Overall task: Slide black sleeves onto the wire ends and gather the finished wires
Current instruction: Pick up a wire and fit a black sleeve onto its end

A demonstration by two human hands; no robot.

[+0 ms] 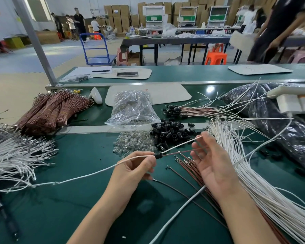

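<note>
Here the left hand (136, 169) grip pinches a black sleeve (158, 155); right hand (213, 162) grip open.

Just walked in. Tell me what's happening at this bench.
A person is fitting black sleeves onto wires at a green bench. The left hand pinches a black sleeve with a white wire and a brown wire running out of it to the right hand, which is half open around them. Loose sleeves are piled just beyond, and sleeved wires lie gathered further back.
</note>
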